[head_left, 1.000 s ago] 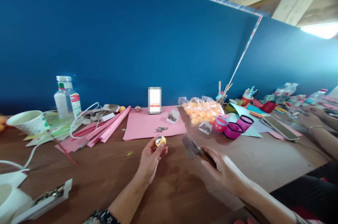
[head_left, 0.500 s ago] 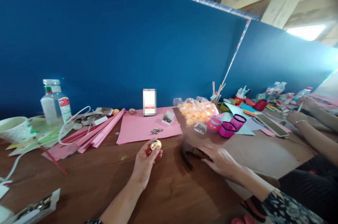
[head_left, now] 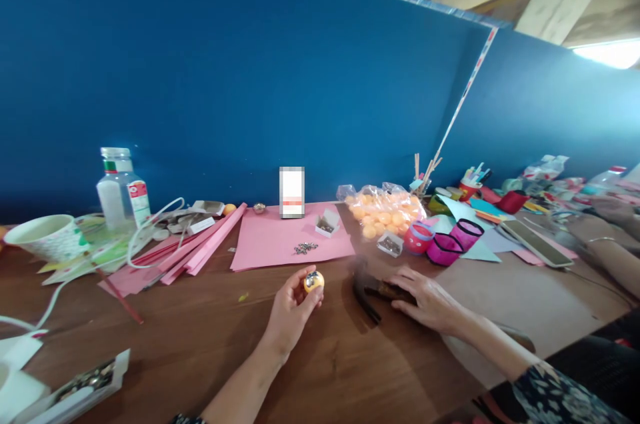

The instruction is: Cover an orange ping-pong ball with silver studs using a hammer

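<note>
The left hand point(head_left: 291, 317) is right there in front of me, above the brown worktop point(head_left: 325, 371), its grip closed on a yellow ball point(head_left: 313, 282) pinched between thumb and fingers, with shiny silver bits on the side facing up. Across from it the right hand point(head_left: 429, 301) lies palm down over the handle of a hammer point(head_left: 367, 291), the fingers stretched across the top; I can't tell whether that grip is wrapped tight or merely resting. The hammer lies just right of the ball, well apart from it, and its head looks smeared to my eye. Beyond the ball is a pink sheet point(head_left: 270, 237), carrying a loose heap of studs point(head_left: 305, 248) near its front edge and a small white box point(head_left: 327, 224) at its right, with metal bits inside. Next to the sheet sits a clear bag of orange balls point(head_left: 385, 214), and in front of that another little box point(head_left: 390, 244). Farther right are a red cup point(head_left: 419, 238) and two purple mesh tubes point(head_left: 455, 241). Pink strips point(head_left: 200, 247) lie off to the left, near a bottle point(head_left: 113, 194) and a paper cup point(head_left: 47, 237).
</note>
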Motion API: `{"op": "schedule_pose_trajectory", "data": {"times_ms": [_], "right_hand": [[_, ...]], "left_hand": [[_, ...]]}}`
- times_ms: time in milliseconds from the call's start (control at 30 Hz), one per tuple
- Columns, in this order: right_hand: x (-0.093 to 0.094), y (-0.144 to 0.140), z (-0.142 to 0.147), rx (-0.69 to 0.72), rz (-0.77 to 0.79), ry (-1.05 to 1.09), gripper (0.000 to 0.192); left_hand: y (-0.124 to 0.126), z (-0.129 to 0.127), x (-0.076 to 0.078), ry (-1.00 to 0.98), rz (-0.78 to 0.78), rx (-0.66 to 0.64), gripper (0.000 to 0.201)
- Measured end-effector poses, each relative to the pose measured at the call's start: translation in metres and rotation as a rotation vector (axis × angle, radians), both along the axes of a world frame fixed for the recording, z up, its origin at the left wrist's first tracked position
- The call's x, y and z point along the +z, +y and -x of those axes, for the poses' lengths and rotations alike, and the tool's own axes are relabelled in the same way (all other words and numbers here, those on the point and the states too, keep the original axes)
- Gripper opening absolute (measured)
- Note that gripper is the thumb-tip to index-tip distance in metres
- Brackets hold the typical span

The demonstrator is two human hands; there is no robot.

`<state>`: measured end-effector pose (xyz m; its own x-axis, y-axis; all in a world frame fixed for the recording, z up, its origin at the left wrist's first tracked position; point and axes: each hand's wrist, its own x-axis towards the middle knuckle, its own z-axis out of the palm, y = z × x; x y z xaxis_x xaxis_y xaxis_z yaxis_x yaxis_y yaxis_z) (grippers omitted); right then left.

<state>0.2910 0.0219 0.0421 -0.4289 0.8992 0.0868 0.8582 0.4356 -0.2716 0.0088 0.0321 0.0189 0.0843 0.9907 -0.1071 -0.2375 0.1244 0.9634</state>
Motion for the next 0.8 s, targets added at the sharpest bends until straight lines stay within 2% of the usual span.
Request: {"op": "schedule_pose_trajectory", "data": {"times_ms": [167,300,467,600,800], "right_hand": [[0.018,0.014,0.031,-0.070,-0.110,0.106,0.033],[0.022,0.024,0.051,-0.023,-0.063,-0.044,0.029],[0.009,0.020,0.030,-0.063,0.069,-0.105,0.028],[-0.008,0.013,0.013,-0.098,0.086,-0.041,0.028],[-0.017,0.011,0.021,-0.131,0.040,0.148,0.026]], "left_hand": [[0.002,0.000,-0.004,0.022,-0.034,-0.039,0.051],[0.003,0.000,-0.006,0.030,-0.046,-0.056,0.051],[0.004,0.000,-0.010,0.014,-0.062,-0.052,0.049],[0.004,0.001,-0.010,0.016,-0.074,-0.058,0.048],[0.003,0.001,-0.011,0.018,-0.067,-0.057,0.047]]}}
